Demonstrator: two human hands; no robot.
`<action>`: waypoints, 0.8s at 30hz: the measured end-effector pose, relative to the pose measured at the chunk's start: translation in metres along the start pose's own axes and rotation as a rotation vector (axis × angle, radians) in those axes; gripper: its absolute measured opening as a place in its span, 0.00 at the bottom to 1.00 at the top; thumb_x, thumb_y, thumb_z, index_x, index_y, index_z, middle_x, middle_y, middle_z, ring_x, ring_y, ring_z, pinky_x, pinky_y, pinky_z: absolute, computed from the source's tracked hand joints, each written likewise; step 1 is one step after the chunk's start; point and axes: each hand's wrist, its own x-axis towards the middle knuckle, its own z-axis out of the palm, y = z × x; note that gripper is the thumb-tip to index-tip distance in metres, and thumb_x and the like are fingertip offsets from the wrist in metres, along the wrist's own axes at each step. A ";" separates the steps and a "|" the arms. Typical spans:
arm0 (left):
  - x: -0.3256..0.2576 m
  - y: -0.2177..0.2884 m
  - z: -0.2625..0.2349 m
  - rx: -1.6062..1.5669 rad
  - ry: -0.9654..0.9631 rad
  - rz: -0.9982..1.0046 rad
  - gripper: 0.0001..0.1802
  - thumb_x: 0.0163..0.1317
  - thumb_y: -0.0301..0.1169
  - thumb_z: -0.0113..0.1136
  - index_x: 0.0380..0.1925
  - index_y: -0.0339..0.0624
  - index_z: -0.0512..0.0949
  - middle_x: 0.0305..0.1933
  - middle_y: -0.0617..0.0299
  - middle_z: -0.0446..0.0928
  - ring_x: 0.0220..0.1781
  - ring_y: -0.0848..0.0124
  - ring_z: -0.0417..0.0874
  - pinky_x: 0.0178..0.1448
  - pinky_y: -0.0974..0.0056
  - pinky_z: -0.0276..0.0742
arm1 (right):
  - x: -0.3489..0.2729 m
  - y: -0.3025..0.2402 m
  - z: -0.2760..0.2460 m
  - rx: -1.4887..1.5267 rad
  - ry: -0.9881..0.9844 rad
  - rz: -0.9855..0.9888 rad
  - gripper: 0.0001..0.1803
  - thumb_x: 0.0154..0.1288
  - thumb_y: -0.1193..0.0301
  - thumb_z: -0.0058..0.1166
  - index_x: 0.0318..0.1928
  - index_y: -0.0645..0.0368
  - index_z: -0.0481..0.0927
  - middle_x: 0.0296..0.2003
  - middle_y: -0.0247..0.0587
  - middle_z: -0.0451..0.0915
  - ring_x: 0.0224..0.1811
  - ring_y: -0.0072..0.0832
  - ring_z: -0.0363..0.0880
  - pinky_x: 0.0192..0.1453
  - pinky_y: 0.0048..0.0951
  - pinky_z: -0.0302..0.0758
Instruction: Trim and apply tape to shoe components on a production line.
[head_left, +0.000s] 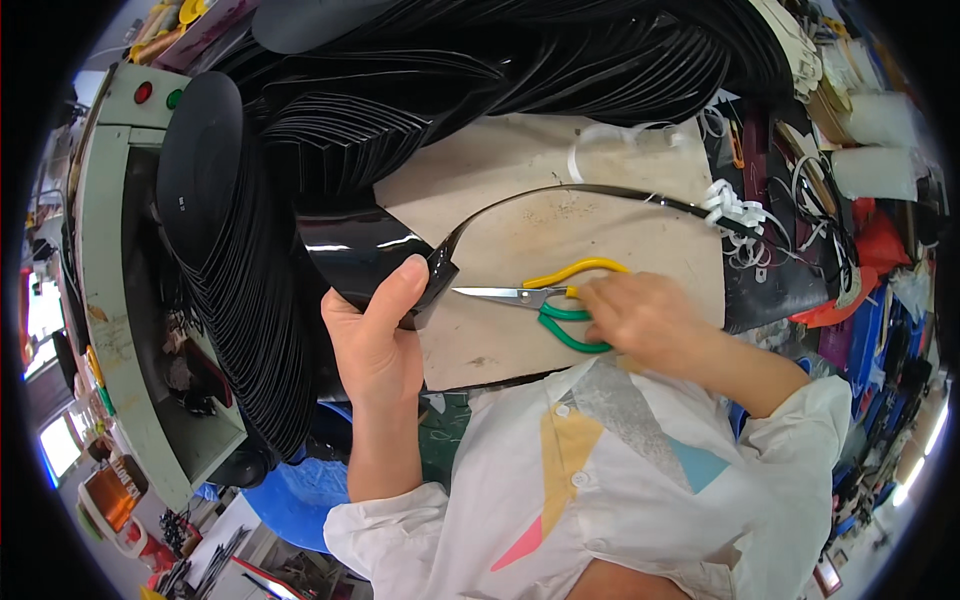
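A glossy black curved sheet (372,258) is gripped by the left hand (375,335), fingers wrapped closed around its lower edge, at the left edge of a beige work board (600,190). On the board, scissors (548,300) with one yellow and one green handle are grasped by the right hand (640,318), blades pointing toward the sheet. Stacked black sheets (300,130) are fanned behind the board, and white cords (735,210) lie at its right edge.

A bare stretch of tan surface (560,180) lies open in the middle. Stacked black sheets (330,130) wall it off behind and to the left, a thin black strip (600,192) arcs across it, and tangled cords (790,210) crowd the right.
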 end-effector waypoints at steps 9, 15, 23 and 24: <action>-0.015 0.004 -0.006 -0.172 -0.003 -0.001 0.16 0.57 0.25 0.56 0.47 0.40 0.72 0.42 0.63 0.77 0.46 0.71 0.78 0.53 0.63 0.74 | -0.001 0.022 0.017 0.422 0.028 0.258 0.32 0.43 0.52 0.68 0.39 0.65 0.71 0.31 0.43 0.69 0.33 0.37 0.70 0.32 0.33 0.69; -0.017 0.000 -0.002 -0.220 -0.039 -0.041 0.15 0.57 0.25 0.57 0.46 0.41 0.73 0.42 0.64 0.77 0.45 0.72 0.78 0.54 0.63 0.73 | 0.028 -0.004 -0.010 0.767 -0.151 0.194 0.32 0.40 0.53 0.71 0.35 0.64 0.71 0.30 0.45 0.72 0.31 0.44 0.71 0.35 0.33 0.69; -0.017 -0.005 0.003 -0.200 -0.021 -0.022 0.12 0.56 0.24 0.57 0.42 0.42 0.75 0.38 0.66 0.78 0.42 0.75 0.78 0.49 0.66 0.72 | 0.033 -0.008 0.009 0.524 0.211 0.060 0.38 0.34 0.44 0.70 0.31 0.66 0.70 0.23 0.45 0.68 0.22 0.40 0.68 0.26 0.33 0.66; -0.018 -0.002 0.012 -0.212 0.019 -0.030 0.10 0.55 0.22 0.58 0.39 0.41 0.76 0.37 0.67 0.77 0.39 0.77 0.77 0.48 0.69 0.71 | 0.034 -0.007 0.012 0.479 0.276 0.032 0.40 0.34 0.41 0.68 0.31 0.67 0.70 0.22 0.44 0.66 0.21 0.38 0.66 0.24 0.32 0.65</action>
